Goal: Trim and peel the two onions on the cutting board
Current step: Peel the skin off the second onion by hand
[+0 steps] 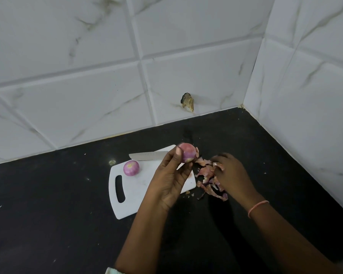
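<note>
My left hand [171,175] holds a peeled purple onion [187,152] up above the far right corner of the white cutting board [135,194], fingers curled round it. A second peeled onion [131,168] sits on the board near the handle slot. My right hand [231,173] hovers over a heap of onion skins [210,181] on the counter right of the board, and pinches a piece of skin [218,165] at its fingertips. A knife blade [149,155] lies across the board's far edge; its handle is hidden behind my left hand.
The black counter [58,204] meets white marble-look tiled walls at the back and the right, forming a corner [242,107]. A chipped hole in the tile [187,101] shows on the back wall. Small crumbs dot the counter.
</note>
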Action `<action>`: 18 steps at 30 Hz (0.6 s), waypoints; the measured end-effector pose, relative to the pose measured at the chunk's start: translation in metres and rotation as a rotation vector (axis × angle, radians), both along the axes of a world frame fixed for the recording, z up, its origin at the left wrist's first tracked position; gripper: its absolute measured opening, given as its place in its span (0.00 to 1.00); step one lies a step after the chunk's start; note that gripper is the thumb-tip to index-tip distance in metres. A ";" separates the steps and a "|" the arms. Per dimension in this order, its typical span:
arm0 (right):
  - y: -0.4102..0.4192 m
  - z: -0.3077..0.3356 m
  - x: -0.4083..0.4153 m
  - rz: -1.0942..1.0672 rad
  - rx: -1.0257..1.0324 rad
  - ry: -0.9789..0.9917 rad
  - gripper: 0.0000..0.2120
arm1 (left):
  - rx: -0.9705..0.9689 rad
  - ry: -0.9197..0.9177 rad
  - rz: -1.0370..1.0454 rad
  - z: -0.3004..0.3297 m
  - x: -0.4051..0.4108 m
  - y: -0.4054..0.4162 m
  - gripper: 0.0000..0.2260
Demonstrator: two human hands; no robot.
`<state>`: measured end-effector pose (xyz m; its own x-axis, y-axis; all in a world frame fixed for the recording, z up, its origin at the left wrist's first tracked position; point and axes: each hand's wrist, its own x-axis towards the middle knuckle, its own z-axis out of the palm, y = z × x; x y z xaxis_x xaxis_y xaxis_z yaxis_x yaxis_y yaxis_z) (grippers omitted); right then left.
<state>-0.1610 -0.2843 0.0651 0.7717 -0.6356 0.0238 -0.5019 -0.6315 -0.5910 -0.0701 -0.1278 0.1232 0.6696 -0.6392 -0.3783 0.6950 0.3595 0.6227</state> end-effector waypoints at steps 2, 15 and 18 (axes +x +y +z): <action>0.006 0.010 0.001 0.066 -0.038 0.004 0.16 | 0.008 -0.061 0.015 -0.002 -0.001 -0.001 0.16; 0.043 0.068 0.002 0.160 0.133 -0.746 0.15 | -0.002 -0.427 -0.007 0.002 -0.004 0.001 0.26; 0.044 0.070 0.001 0.134 0.167 -0.751 0.18 | 0.028 -0.466 -0.009 0.003 -0.002 0.003 0.24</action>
